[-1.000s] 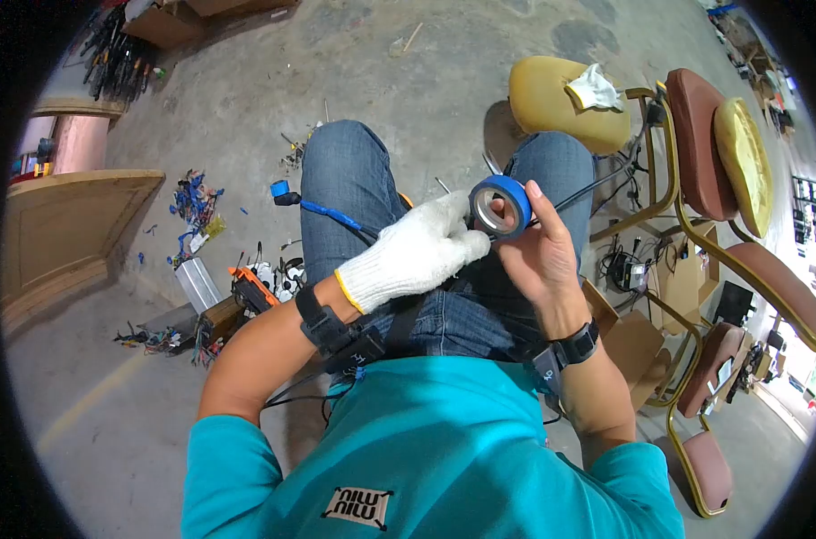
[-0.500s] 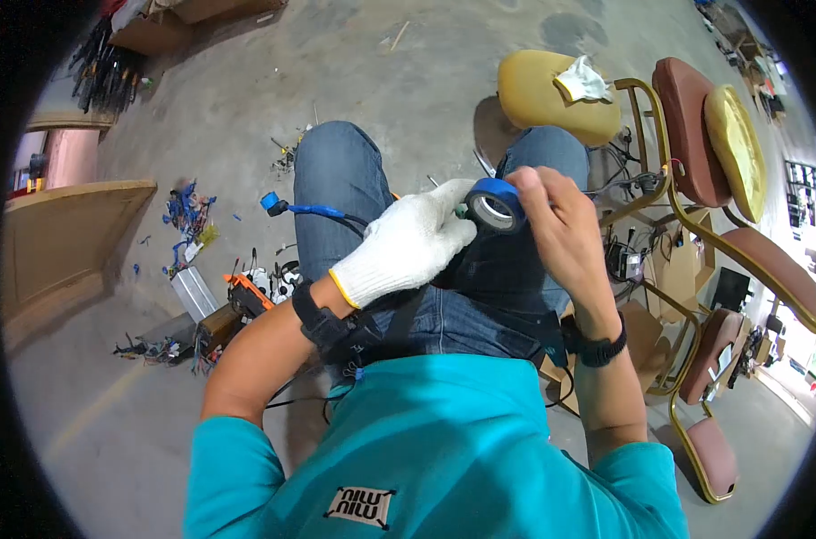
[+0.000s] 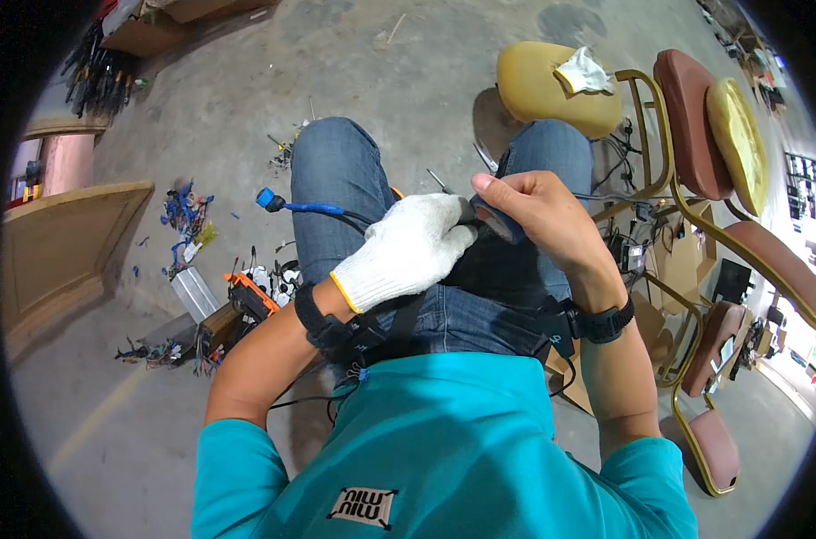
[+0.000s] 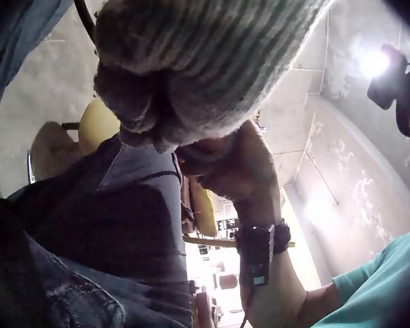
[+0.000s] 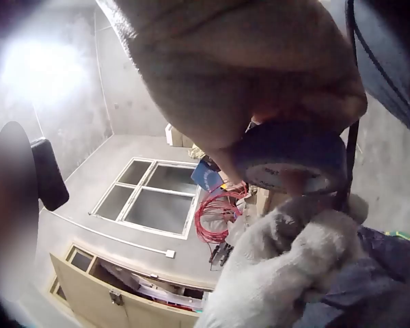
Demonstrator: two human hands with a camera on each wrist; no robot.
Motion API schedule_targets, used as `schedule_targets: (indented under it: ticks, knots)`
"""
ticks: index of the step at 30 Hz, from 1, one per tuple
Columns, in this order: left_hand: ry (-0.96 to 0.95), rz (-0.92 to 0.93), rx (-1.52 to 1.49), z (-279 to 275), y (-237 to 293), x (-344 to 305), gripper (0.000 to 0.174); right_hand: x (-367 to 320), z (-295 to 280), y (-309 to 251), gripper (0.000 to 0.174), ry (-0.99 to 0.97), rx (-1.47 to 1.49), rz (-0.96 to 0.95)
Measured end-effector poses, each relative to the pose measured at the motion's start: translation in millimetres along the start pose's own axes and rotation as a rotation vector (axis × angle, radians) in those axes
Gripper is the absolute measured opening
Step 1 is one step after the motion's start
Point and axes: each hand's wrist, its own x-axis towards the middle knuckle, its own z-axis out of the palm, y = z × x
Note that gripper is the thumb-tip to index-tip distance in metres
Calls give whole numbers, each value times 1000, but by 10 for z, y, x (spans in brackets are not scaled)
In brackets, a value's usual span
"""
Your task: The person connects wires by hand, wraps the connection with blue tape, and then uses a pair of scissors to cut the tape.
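My left hand (image 3: 410, 244), in a white knit glove, grips a dark cable over my lap, its fingers curled. Left of the glove, the cable's blue-wrapped stretch (image 3: 313, 208) lies across the left knee and ends in a blue and black connector (image 3: 269, 199). Close beside the glove, my bare right hand (image 3: 556, 225) holds a roll of blue tape (image 3: 502, 225). In the right wrist view the tape roll (image 5: 294, 160) has a finger through its core and sits right above the gloved fingers (image 5: 307, 249). The gripped part of the cable is hidden by the glove.
A yellow stool (image 3: 547, 90) with a white glove (image 3: 586, 72) on it stands beyond the right knee. Chairs (image 3: 695, 126) crowd the right side. On the floor at left lie blue wire scraps (image 3: 188, 208), an orange tool (image 3: 251, 295) and a wooden panel (image 3: 75, 251).
My right hand has swung over the tape roll, turning it so its open core no longer faces up. The gloved hand has stayed nearly in place, while the connector end has shifted slightly left.
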Motion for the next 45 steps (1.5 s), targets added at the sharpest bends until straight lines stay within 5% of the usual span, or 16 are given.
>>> schedule_targets:
  ticks: [9,15,18,22,32,37,41,43,45]
  knots:
    - [89,17,174,55,35,70,21,5,34,-17,51,30,141,-10]
    - [126,-44,-112,-76,-25,212,25,-161,77,21,41,-3,171,-137]
    - [-16,-302,-359,-173,-51,293,28,-166,83,191,36,-16,156,-232]
    - [13,-222,-515,-238,-60,283,26,-231,122,265,29,-25,169,-324]
    - [-120,-355,-857,-358,-7,221,22,-96,142,501,20,-17,-6,-394]
    - [-216,-368,-897,-425,26,195,25,79,218,592,23,158,-211,-655]
    - [-250,-390,-847,-451,72,159,27,121,223,536,25,199,-285,-545]
    - [-268,-396,-868,-451,55,148,27,121,285,506,22,108,157,-220]
    - [-295,-418,-844,-435,34,128,28,84,296,403,24,105,220,-217]
